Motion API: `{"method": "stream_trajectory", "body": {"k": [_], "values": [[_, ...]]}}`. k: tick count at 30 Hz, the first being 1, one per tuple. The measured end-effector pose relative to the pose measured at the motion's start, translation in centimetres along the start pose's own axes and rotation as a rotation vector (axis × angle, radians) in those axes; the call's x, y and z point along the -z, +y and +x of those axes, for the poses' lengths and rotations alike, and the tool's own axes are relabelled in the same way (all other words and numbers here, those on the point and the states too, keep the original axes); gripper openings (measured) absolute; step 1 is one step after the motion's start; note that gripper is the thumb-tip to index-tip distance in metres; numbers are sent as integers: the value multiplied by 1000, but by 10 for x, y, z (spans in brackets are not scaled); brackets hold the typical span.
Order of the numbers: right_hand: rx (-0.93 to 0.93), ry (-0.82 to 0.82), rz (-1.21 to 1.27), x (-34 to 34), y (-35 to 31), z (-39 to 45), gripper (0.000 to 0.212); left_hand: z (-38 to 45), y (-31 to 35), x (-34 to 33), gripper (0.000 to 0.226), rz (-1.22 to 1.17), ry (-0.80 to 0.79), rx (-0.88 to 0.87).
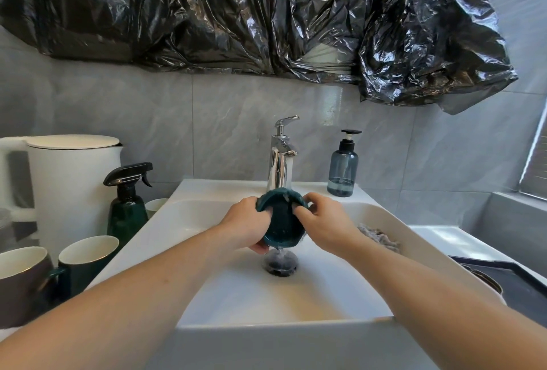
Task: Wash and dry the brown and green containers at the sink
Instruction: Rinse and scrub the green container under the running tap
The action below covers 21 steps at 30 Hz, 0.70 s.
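The green container (281,221) is held over the sink (236,295), right under the tap (281,159), tilted so its open mouth faces the person. That tilt looks deliberate — water falling from the spout runs through it and drips off the lower rim straight into the drain (280,263) rather than pooling inside.

The left hand (248,224) grips the container from the side and below, fingers curled round its wall, which steadies it. The right hand (322,221) curls over the opposite rim with fingertips reaching inside, most likely rubbing the inner wall; whether it holds a cloth or sponge cannot be told.

A brown cup (20,278) and a second green cup (85,260) stand on the counter to the left, near a dark spray bottle (127,209) — probably waiting their turn. A crumpled rag (379,238) lies on the sink's right edge, handy for drying. A blue soap dispenser (342,168) stands behind the basin.

No label, brand or writing can be read anywhere.
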State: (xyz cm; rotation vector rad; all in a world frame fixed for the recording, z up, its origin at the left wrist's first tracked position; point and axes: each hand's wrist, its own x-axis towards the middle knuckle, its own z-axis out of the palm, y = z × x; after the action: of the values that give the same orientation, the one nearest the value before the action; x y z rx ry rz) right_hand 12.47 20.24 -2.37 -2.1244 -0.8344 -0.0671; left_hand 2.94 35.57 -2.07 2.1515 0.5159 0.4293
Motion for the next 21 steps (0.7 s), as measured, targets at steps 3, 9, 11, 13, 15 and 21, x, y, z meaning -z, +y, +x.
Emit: {"method": "stream_trajectory", "body": {"k": [3,9,11,13,15,21], "values": [[36,-12,33,-1,1,0,21,3,-2,-2,22,-13,13,0],[3,-141,161,-2,-1,1,45,8,-6,-1,23,-34,184,-66],[-32,-234,152,-6,-1,1,50,8,-5,-1,20,-40,240,-86],[-52,-256,135,-8,-2,0,47,9,-4,-1,23,-76,193,-57],[-71,-218,124,-6,-1,0,42,6,-4,-1,25,-100,80,9],[-61,-107,91,-2,4,4,18,4,-5,-7,36,-61,-68,38]]}}
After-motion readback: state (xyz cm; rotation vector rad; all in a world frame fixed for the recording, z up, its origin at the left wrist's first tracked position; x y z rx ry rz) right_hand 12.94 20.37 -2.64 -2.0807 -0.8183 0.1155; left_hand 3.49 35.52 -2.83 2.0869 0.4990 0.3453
